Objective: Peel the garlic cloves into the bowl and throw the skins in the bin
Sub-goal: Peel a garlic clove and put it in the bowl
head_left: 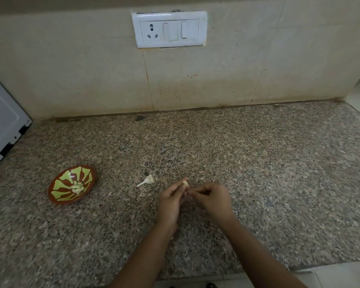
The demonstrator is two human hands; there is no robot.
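Note:
A small red-brown bowl (59, 199) with a green pattern sits tilted on the granite counter at the left, with several peeled cloves (77, 187) in its bottom. My left hand (170, 201) pinches a pale garlic clove (185, 183) at its fingertips above the counter's middle. My right hand (213, 199) is close beside it, its fingers curled with the tips at the clove; what they pinch is too small to tell. A white garlic stem with papery skin (147, 180) lies on the counter just left of my hands.
The speckled granite counter (258, 173) ends at a tiled wall with a white socket and switch plate (169, 29). A white appliance (2, 123) stands at the far left. The counter's front edge runs below my forearms, and its right end drops off to a pale floor.

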